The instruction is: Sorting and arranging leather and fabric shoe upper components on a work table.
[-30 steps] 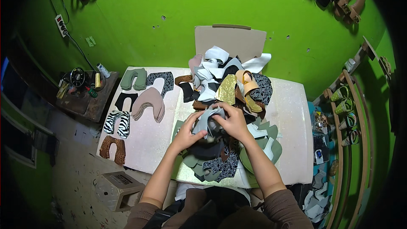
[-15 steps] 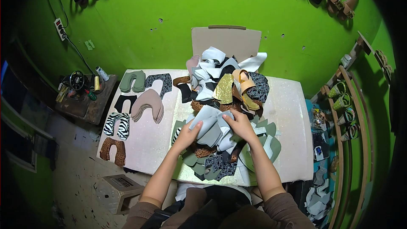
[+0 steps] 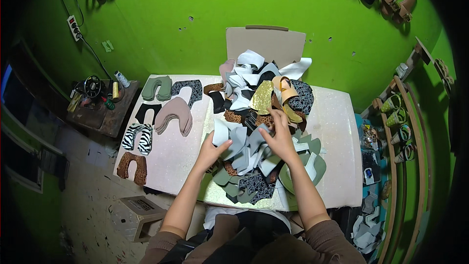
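Cut shoe-upper pieces lie heaped in front of me. My left hand (image 3: pixel 213 152) has its thumb over a grey cut piece (image 3: pixel 238 139), its other fingers partly hidden beside a white cut piece (image 3: pixel 220 131). Across from it my right hand (image 3: pixel 280 141) is open, fingers spread, with the thumb close to another grey piece (image 3: pixel 259 138). Below the hands are patterned black-and-grey pieces (image 3: pixel 256 186) and leopard-print scraps. Green pieces (image 3: pixel 317 168) lie by my right wrist. Behind the hands rises a mixed pile with a gold glitter piece (image 3: pixel 262 97) and tan straps (image 3: pixel 287 93).
Sorted curved pieces line the table's left side: green (image 3: pixel 157 88), pink (image 3: pixel 174 116), zebra-print (image 3: pixel 138 138) and leopard-print (image 3: pixel 132 168). A sewing machine (image 3: pixel 93 88) stands far left, a stool (image 3: pixel 139 217) below. At right is a wooden rack (image 3: pixel 409 166) with sandals.
My right hand has opened and its fingers have spread. The grey pieces between my hands have dropped lower onto the heap. The view has shifted slightly.
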`<action>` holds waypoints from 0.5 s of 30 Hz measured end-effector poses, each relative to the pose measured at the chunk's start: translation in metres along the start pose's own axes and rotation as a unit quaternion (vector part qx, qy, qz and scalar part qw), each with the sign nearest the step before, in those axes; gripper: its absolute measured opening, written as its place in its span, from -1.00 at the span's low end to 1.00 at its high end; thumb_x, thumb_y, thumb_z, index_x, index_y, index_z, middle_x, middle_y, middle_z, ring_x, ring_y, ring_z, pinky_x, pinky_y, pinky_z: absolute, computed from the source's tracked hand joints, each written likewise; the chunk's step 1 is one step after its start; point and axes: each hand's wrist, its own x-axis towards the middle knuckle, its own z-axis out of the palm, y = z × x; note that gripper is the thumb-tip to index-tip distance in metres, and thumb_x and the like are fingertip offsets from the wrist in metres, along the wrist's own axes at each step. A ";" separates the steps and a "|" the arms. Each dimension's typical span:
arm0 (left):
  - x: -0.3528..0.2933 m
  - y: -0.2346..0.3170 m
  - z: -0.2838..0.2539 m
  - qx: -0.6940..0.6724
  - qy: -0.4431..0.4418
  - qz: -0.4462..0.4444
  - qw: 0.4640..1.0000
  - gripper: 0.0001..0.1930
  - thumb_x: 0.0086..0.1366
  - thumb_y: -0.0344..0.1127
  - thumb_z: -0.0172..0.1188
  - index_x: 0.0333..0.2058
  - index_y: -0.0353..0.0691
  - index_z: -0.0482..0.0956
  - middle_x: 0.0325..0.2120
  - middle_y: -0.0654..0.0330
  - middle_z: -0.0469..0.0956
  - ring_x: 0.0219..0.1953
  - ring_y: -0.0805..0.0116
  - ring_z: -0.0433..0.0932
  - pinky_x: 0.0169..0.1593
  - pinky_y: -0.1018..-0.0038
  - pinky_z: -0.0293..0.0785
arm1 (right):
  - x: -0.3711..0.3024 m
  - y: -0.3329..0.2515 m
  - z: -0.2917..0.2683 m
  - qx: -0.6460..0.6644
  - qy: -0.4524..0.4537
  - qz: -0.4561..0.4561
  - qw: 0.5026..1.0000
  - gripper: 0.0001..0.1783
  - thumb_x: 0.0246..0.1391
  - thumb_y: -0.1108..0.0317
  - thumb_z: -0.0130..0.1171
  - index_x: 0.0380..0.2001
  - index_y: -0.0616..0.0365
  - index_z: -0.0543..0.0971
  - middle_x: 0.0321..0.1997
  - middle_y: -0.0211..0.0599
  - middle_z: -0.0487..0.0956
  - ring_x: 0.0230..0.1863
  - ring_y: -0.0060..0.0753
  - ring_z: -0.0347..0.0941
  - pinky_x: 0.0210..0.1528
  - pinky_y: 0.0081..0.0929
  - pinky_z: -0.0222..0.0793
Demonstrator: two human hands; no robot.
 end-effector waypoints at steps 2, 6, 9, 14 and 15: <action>0.006 -0.008 -0.001 -0.001 0.008 0.016 1.000 -0.71 0.25 -0.23 0.05 -0.16 -0.33 0.42 -0.36 0.20 0.50 -0.26 0.46 0.45 -0.16 0.51 0.36 | -0.002 -0.005 0.004 0.069 -0.123 0.016 0.990 -0.53 0.01 0.24 0.12 0.00 0.16 0.37 -0.17 -0.23 0.43 -0.37 -0.46 0.37 -0.28 -0.55 0.31; 0.010 -0.011 0.005 -0.003 0.002 0.039 0.999 -0.68 0.24 -0.19 0.04 -0.19 -0.36 0.38 -0.34 0.08 0.46 -0.27 0.32 0.46 -0.18 0.45 0.36 | -0.012 -0.004 0.035 0.312 -0.269 0.238 0.880 -0.59 0.19 0.11 -0.09 -0.09 0.22 0.42 -0.30 -0.41 0.51 -0.39 -0.65 0.37 -0.30 -0.68 0.30; 0.004 0.006 0.009 0.205 -0.035 0.170 0.963 -0.64 0.14 -0.19 0.13 -0.20 -0.37 0.38 -0.26 -0.04 0.41 -0.19 0.00 0.42 -0.10 0.30 0.33 | -0.012 -0.008 0.042 0.394 -0.273 0.350 0.805 -0.60 0.20 0.06 -0.12 -0.15 0.18 0.43 -0.30 -0.45 0.50 -0.35 -0.67 0.38 -0.31 -0.69 0.30; -0.015 0.024 0.021 0.254 -0.126 0.214 0.935 -0.47 0.09 -0.05 0.19 -0.05 -0.27 0.37 -0.13 0.02 0.37 -0.04 0.01 0.35 0.04 0.25 0.25 | -0.014 -0.005 0.048 0.469 -0.207 0.367 0.776 -0.67 0.21 0.10 -0.12 -0.24 0.15 0.42 -0.31 -0.46 0.48 -0.29 -0.70 0.37 -0.29 -0.73 0.27; -0.016 0.027 0.019 0.206 -0.124 0.169 0.956 -0.49 0.13 -0.08 0.15 -0.02 -0.27 0.35 -0.07 -0.01 0.34 0.02 0.00 0.31 0.08 0.27 0.22 | -0.013 -0.015 0.042 0.443 -0.184 0.382 0.790 -0.68 0.22 0.11 -0.15 -0.25 0.16 0.41 -0.33 -0.45 0.47 -0.34 -0.72 0.34 -0.31 -0.72 0.26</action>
